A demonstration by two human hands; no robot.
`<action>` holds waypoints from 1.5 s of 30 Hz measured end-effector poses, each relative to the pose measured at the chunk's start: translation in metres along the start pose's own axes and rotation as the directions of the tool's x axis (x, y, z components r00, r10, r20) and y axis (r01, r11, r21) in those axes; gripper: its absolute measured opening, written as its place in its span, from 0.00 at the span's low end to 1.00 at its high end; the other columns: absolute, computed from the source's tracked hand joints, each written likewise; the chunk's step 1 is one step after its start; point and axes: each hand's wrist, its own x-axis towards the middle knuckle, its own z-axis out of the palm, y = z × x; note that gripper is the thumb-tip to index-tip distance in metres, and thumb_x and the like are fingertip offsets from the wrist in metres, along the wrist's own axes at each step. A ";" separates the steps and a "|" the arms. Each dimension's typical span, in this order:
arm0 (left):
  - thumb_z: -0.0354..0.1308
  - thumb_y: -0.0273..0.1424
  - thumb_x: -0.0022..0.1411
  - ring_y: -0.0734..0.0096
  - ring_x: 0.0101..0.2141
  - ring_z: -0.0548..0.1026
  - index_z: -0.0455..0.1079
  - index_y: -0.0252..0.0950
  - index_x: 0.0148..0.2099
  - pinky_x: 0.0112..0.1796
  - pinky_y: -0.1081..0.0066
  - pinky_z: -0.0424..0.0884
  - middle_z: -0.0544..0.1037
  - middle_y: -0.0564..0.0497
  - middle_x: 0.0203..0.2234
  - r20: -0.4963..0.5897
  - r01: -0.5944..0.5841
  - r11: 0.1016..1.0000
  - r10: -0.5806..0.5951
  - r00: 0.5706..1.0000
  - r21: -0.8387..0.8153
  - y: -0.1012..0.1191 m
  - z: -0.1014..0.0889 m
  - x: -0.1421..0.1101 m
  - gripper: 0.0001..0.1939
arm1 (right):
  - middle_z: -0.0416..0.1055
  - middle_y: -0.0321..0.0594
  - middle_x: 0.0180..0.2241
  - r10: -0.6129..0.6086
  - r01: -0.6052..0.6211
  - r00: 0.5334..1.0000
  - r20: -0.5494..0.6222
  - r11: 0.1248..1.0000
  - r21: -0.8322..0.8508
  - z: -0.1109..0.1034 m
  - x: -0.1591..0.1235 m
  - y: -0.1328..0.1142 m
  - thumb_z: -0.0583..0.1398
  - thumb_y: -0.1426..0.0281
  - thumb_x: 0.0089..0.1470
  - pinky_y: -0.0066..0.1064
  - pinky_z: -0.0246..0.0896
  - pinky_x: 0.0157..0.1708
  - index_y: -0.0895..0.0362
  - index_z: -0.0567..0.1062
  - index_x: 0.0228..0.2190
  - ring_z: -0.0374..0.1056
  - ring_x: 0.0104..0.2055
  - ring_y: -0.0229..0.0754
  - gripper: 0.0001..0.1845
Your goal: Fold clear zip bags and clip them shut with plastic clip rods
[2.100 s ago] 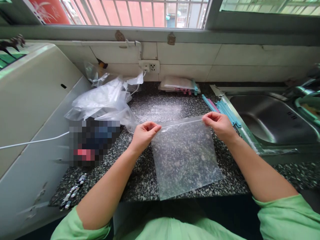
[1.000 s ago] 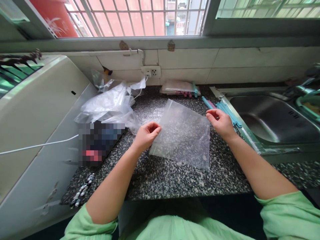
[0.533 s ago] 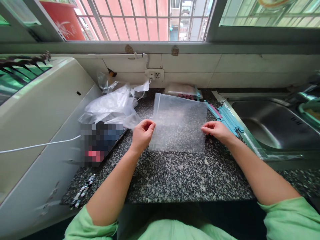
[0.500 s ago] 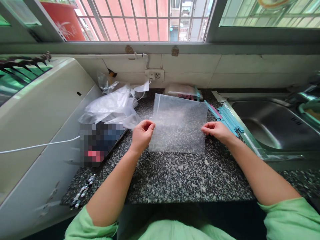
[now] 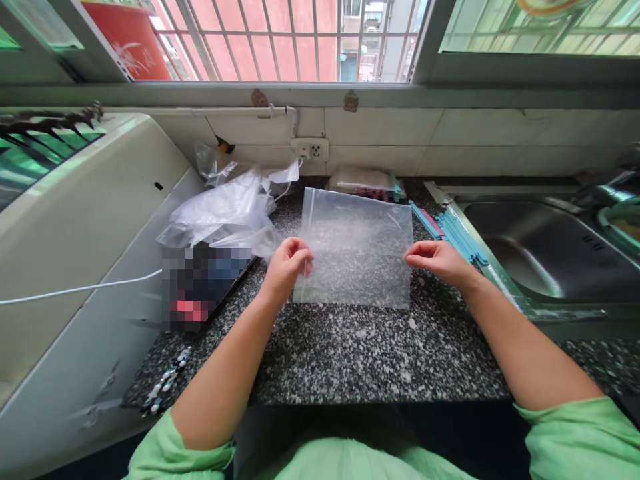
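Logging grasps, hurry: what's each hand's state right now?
Left hand: closed, holding the clear bag by its left edge.
Right hand: closed, pinching its right edge.

— Can any text, label or number be read?
— None can be read. On the red container [image 5: 131, 30], only a white leaf-like pattern [image 5: 131, 60] is seen; the dark flat object [image 5: 207, 283] is made unreadable by pixelation.

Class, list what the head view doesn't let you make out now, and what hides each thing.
All in the head view:
- Dark object: pixelation hides its surface.
- Crumpled white plastic: its folds hide whatever lies underneath.
- Green container: cut off by the right edge.
- Right hand, at the clear bag: some fingers hidden behind the hand itself.
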 end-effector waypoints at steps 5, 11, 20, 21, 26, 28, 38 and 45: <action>0.60 0.36 0.48 0.83 0.13 0.59 0.58 0.36 0.23 0.17 0.78 0.54 0.62 0.61 0.11 0.088 -0.003 1.000 0.004 0.996 -0.010 -0.001 0.000 0.000 0.14 | 0.69 0.36 0.21 0.068 -0.071 0.997 0.049 0.995 0.069 -0.004 0.003 0.003 0.64 0.50 0.34 0.28 0.57 0.25 0.58 0.73 0.25 0.61 0.23 0.34 0.24; 0.61 0.40 0.46 0.83 0.14 0.58 0.59 0.36 0.25 0.18 0.78 0.53 0.62 0.60 0.11 0.289 0.057 0.998 -0.061 0.955 0.023 -0.003 0.002 -0.002 0.16 | 0.70 0.37 0.24 0.057 -0.040 0.989 -0.139 0.992 0.120 -0.006 0.009 0.012 0.62 0.46 0.35 0.27 0.54 0.22 0.58 0.72 0.30 0.60 0.23 0.33 0.29; 0.58 0.36 0.47 0.82 0.17 0.56 0.60 0.35 0.23 0.19 0.77 0.51 0.59 0.60 0.14 0.257 0.018 0.955 -0.098 0.961 0.297 -0.002 0.000 -0.003 0.12 | 0.68 0.34 0.19 0.041 -0.001 0.980 0.196 0.980 -0.198 -0.018 0.001 0.002 0.63 0.54 0.37 0.27 0.54 0.23 0.58 0.73 0.19 0.60 0.22 0.33 0.19; 0.58 0.35 0.47 0.81 0.18 0.56 0.61 0.35 0.23 0.20 0.77 0.51 0.60 0.60 0.14 0.265 0.009 0.947 -0.099 0.959 0.321 -0.002 0.001 -0.003 0.11 | 0.68 0.35 0.20 0.042 0.001 0.977 0.211 0.980 -0.199 -0.017 0.001 0.001 0.63 0.55 0.38 0.27 0.55 0.24 0.58 0.73 0.20 0.61 0.23 0.34 0.18; 0.56 0.33 0.47 0.80 0.19 0.57 0.61 0.35 0.23 0.22 0.77 0.53 0.60 0.60 0.15 0.383 0.009 0.943 -0.144 0.912 0.333 -0.005 0.009 -0.008 0.08 | 0.71 0.36 0.25 -0.010 0.023 0.992 0.126 0.995 -0.101 0.007 -0.001 0.000 0.62 0.57 0.39 0.28 0.58 0.27 0.58 0.74 0.29 0.64 0.26 0.35 0.18; 0.55 0.32 0.47 0.79 0.20 0.58 0.61 0.35 0.23 0.22 0.77 0.53 0.60 0.59 0.16 0.416 -0.004 0.939 -0.148 0.897 0.343 -0.008 0.013 -0.010 0.08 | 0.69 0.35 0.23 -0.032 0.045 0.989 0.145 0.996 -0.082 0.017 -0.002 0.000 0.62 0.57 0.40 0.28 0.57 0.27 0.59 0.74 0.25 0.63 0.25 0.35 0.17; 0.58 0.39 0.47 0.79 0.17 0.59 0.64 0.35 0.24 0.19 0.77 0.55 0.62 0.58 0.14 0.264 0.054 0.938 -0.152 0.953 0.343 0.001 0.006 -0.008 0.12 | 0.66 0.34 0.18 -0.077 0.062 0.991 -0.108 0.988 -0.139 -0.016 -0.001 -0.001 0.62 0.55 0.39 0.27 0.54 0.23 0.58 0.72 0.19 0.58 0.21 0.33 0.18; 0.58 0.39 0.47 0.80 0.17 0.58 0.65 0.35 0.25 0.20 0.77 0.55 0.61 0.58 0.14 0.162 -0.006 0.983 -0.024 0.986 0.181 -0.001 0.011 -0.010 0.12 | 0.73 0.40 0.29 -0.046 0.031 0.996 -0.074 0.981 -0.191 -0.022 0.001 0.005 0.63 0.54 0.39 0.32 0.63 0.31 0.57 0.75 0.29 0.67 0.30 0.40 0.20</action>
